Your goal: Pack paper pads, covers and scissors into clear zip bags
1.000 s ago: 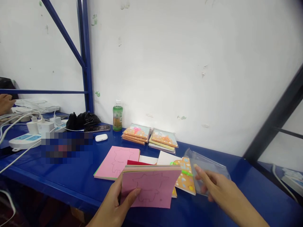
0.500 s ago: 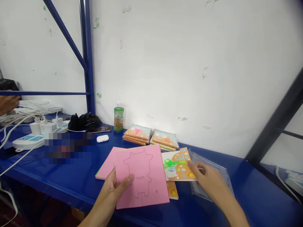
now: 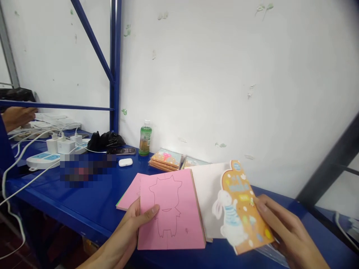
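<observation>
Two hands grip paper goods across the lower half of the frame. Left hand (image 3: 131, 224) pinches a pink pad (image 3: 174, 228) at lower centre, thumb flat on its face and fingers behind; light pressure near that edge should hold the sheets square without creasing them. The white sheet (image 3: 206, 198) beside it seems joined to the rabbit cover (image 3: 245, 213) at lower right, whose right edge the right hand (image 3: 291, 228) grasps. Its cut-out outline looks easy to bend, so a broad pinch on the plain edge and a slow, level move would suit it best. Across the blue table (image 3: 78, 215), from the left: a power strip (image 3: 45, 160) with chargers and cables, a blurred patch, a black bag (image 3: 110, 140), a phone (image 3: 122, 151), a white case (image 3: 125, 162), a second pink pad (image 3: 131, 192) partly behind the left hand, a green bottle (image 3: 145, 142) and wrapped packs (image 3: 165, 160) near the wall (image 3: 196, 82). Clear plastic (image 3: 273, 256) shows below the right hand. In the room, another person's hand (image 3: 18, 117) is at the left edge, a blue post (image 3: 114, 74) stands upper left, and a dark beam (image 3: 328, 160) slants at right.
</observation>
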Available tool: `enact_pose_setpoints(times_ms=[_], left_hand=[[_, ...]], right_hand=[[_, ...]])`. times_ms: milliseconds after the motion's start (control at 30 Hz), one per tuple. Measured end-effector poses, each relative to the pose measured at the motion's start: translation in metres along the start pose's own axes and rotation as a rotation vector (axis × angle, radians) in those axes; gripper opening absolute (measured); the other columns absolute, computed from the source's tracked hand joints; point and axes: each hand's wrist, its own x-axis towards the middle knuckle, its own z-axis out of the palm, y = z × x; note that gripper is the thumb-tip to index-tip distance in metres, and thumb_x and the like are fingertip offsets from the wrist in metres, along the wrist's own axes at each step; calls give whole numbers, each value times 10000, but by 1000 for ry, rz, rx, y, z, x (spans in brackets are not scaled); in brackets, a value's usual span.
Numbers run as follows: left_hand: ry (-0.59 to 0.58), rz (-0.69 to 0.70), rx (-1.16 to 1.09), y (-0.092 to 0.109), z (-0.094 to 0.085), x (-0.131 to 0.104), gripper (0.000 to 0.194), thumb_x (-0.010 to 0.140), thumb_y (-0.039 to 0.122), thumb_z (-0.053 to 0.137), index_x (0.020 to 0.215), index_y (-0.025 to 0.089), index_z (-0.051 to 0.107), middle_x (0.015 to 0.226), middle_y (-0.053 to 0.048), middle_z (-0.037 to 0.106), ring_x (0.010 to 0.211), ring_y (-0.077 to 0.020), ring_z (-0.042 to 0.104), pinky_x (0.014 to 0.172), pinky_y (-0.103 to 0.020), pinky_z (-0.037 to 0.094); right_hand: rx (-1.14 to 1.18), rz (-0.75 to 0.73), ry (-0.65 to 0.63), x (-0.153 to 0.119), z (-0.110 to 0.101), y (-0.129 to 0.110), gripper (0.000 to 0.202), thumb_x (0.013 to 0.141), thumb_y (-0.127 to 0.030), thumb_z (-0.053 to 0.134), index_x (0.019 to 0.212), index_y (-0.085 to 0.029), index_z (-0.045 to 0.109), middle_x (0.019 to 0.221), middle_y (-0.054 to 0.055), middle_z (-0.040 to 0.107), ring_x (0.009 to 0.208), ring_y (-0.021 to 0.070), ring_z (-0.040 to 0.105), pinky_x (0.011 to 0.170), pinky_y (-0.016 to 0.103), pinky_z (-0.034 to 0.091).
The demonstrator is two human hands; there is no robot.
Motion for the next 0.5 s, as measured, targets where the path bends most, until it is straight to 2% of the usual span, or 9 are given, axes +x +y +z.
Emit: enact_pose_setpoints(times_ms=[100, 167, 300, 433, 500], left_hand=[[-14, 48, 35, 2, 1, -5, 677, 895, 353, 758, 1496, 246, 465, 1430, -119, 678, 1308, -339, 635, 993, -441, 585], [-18, 93, 65, 4, 1, -7, 658, 916, 362, 733, 1501, 278, 442, 1461, -98, 656, 1306, -325, 637, 985, -426, 588], [-11, 187, 137, 4, 0, -10, 628, 929, 387, 715, 1480, 307, 426, 1444, -73, 671, 1225, -309, 691, 938, -403, 606], [77, 273, 265, -5, 4, -16, 629, 838, 499, 783, 1348, 225, 536, 1320, -114, 739, 1117, -345, 731, 810, -370, 635], [136, 325, 334, -10, 7, -21, 578, 836, 543, 762, 1288, 225, 592, 1323, -106, 734, 1144, -347, 712, 839, -360, 626]], right_hand=[[105, 99, -225, -1, 19, -10, 469, 924, -658, 573, 755, -221, 601, 630, -36, 457, 537, 100, 394, 468, 187, 299], [102, 50, -312, -1, 33, -15, 475, 945, -649, 554, 755, -216, 598, 643, -36, 468, 546, 97, 395, 474, 189, 295], [-107, -66, -440, 0, 60, -22, 429, 975, -601, 540, 787, -224, 624, 670, -20, 569, 577, 117, 474, 525, 213, 375], [-195, -54, -519, 0, 75, -23, 332, 936, -556, 622, 886, -238, 707, 723, 3, 689, 548, 132, 562, 509, 221, 440], [-171, -21, -550, 0, 77, -19, 296, 922, -519, 653, 963, -238, 735, 731, 5, 715, 489, 122, 563, 481, 221, 455]])
